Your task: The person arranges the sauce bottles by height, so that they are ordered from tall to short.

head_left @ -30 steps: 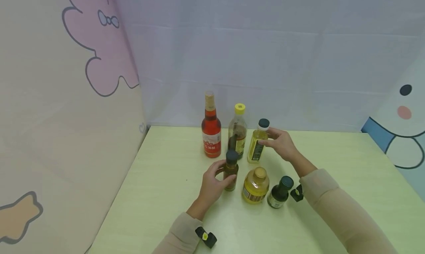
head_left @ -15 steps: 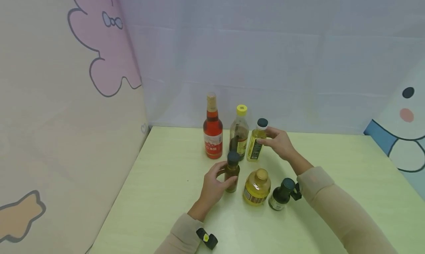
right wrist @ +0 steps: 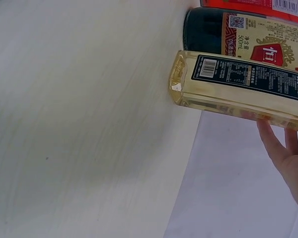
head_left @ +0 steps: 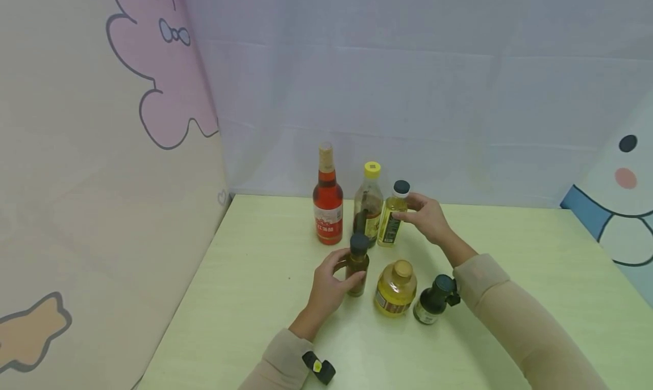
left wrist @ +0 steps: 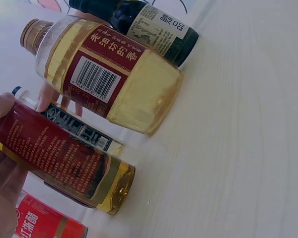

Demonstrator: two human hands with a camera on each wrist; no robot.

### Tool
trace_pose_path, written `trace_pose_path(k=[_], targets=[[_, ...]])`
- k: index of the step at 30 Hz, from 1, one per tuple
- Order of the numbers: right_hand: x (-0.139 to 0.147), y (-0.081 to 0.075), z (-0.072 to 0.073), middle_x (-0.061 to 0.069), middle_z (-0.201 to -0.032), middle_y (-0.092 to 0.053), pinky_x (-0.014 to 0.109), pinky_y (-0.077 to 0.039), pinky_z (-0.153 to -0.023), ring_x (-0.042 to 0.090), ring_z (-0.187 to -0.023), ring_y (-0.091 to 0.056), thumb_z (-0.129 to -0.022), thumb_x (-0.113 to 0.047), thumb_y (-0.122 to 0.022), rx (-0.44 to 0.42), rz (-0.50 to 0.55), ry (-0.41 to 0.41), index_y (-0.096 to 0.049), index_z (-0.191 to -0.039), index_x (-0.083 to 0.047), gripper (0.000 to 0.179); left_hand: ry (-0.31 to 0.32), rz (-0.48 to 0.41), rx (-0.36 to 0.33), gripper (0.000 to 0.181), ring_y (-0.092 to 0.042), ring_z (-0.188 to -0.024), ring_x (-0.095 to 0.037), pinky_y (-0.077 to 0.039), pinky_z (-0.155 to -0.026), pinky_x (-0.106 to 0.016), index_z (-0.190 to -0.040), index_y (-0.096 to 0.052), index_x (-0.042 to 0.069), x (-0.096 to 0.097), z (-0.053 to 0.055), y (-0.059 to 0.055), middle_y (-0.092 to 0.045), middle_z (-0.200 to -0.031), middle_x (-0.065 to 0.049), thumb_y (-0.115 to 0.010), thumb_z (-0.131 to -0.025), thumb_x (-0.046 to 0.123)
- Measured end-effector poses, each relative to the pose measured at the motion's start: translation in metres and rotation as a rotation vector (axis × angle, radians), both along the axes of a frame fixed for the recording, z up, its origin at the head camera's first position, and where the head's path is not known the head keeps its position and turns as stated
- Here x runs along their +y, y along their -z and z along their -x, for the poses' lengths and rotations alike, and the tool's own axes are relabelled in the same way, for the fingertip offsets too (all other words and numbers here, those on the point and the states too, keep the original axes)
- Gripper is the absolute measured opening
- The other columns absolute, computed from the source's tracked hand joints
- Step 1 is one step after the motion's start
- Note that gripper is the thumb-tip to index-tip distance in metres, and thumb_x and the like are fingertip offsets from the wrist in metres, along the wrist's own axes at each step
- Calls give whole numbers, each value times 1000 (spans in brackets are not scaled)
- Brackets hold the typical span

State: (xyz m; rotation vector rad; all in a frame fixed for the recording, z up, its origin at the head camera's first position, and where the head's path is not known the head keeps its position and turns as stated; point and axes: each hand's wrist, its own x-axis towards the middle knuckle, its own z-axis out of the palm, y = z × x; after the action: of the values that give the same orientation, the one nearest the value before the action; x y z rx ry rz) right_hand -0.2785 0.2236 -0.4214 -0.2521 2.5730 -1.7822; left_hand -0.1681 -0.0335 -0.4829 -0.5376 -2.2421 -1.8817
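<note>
While left grip (head_left: 327,284) holds brown bottle (head_left: 358,267) | right grip (head_left: 428,220) pinches square bottle (right wrist: 241,83)

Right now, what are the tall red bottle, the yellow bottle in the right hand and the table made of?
Tall red bottle: smooth and see-through, so probably glass.
Yellow bottle in the right hand: clear, glossy, with glinting corners; maybe glass or plastic.
Table: pale, faintly grained, maybe wood or laminate.

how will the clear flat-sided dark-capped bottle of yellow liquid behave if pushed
The flat-sided bottle may resist rolling. Tall and narrow, it could tip if pushed high. The liquid inside probably makes it heavy.
</note>
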Motion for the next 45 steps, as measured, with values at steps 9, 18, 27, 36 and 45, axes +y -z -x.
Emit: trace_pose_path(k=[9, 18, 27, 36, 45], targets=[[1, -1, -1, 22, -131, -56, 52, -46, -95, 38, -126, -47, -84, -18, -79, -10, -13, -1, -54, -134, 1, 59, -2, 9, 1, 47, -58, -113, -20, -48, -95, -37, -127, -60, 8, 2, 1, -1, -61, -123, -3, -78, -85, 16], [1, -1, -2, 22, -132, -55, 54, -42, -99, 39, -128, -45, -86, -18, -77, 7, -35, -18, -53, -134, 1, 57, -12, 24, 102, 46, -60, -110, -20, -51, -90, -34, -125, -63, 5, 4, 5, -1, -63, -121, -5, -80, -83, 11], [10, -5, -13, 25, -139, -48, 44, -49, -94, 40, -127, -45, -89, -11, -73, 18, 18, -34, -43, -142, 3, 63, -10, 34, 139, 46, -61, -108, -22, -53, -88, -33, -125, -62, 3, 6, 9, -7, -64, -120, -7, -79, -83, 10], [18, -4, -24, 24, -141, -46, 28, -53, -84, 40, -123, -49, -91, -10, -70, -8, 91, -72, -42, -144, 1, 61, -5, 43, 130, 45, -62, -106, -23, -53, -87, -35, -124, -63, 4, 12, 17, -13, -64, -120, -8, -79, -83, 12], [23, -5, -36, 29, -138, -47, 30, -54, -84, 23, -112, -60, -91, -12, -70, 5, 115, -66, -40, -142, 8, 62, 13, 1, 102, 46, -62, -106, -30, -52, -88, -46, -125, -63, 4, 14, 22, -16, -63, -121, -10, -79, -83, 13]])
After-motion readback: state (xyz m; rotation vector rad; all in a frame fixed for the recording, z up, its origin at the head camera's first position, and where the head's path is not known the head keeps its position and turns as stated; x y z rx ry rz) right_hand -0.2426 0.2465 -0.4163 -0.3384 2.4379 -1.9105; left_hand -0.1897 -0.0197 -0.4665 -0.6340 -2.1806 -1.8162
